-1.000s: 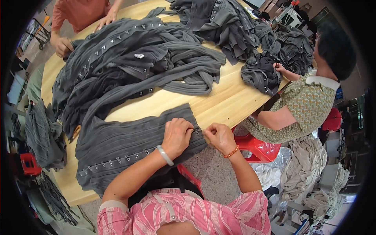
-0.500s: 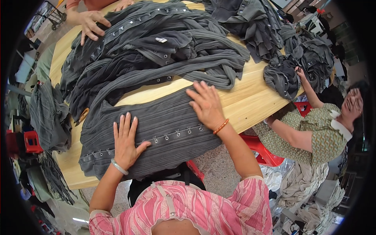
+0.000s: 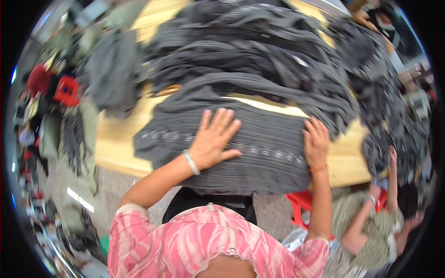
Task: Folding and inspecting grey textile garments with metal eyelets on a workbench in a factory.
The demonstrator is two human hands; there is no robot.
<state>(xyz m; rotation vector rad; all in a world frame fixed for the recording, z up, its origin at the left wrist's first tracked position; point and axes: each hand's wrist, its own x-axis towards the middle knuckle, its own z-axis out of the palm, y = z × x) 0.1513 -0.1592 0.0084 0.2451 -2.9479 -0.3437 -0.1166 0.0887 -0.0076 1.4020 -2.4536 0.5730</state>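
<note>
A dark grey ribbed knit garment [image 3: 259, 173] lies spread along the near edge of the wooden table [image 3: 113, 143], its front part hanging over the edge. Across it runs a row of small metal fasteners, like hooks and eyes. My left hand [image 3: 214, 141] rests flat near the middle, fingers spread and thumb by the fastener row. At the right end, my right hand [image 3: 317, 143] also lies palm down with fingers extended. Neither hand grips anything. Just beyond lies a heap of similar dark garments [image 3: 241, 60]. The picture is slightly blurred.
A brownish-yellow object [image 3: 169, 90] lies by the heap's left end. More dark garments hang at the left [image 3: 113, 74] and pile up at the right [image 3: 371, 74]. A co-worker in a green patterned top [image 3: 366, 231] is at the lower right, near a red stool [image 3: 299, 204].
The view has turned, shifting the table and garments rightward. My left hand now lies nearer the garment's middle; my right hand is at its right end. The person across the table is out of view.
</note>
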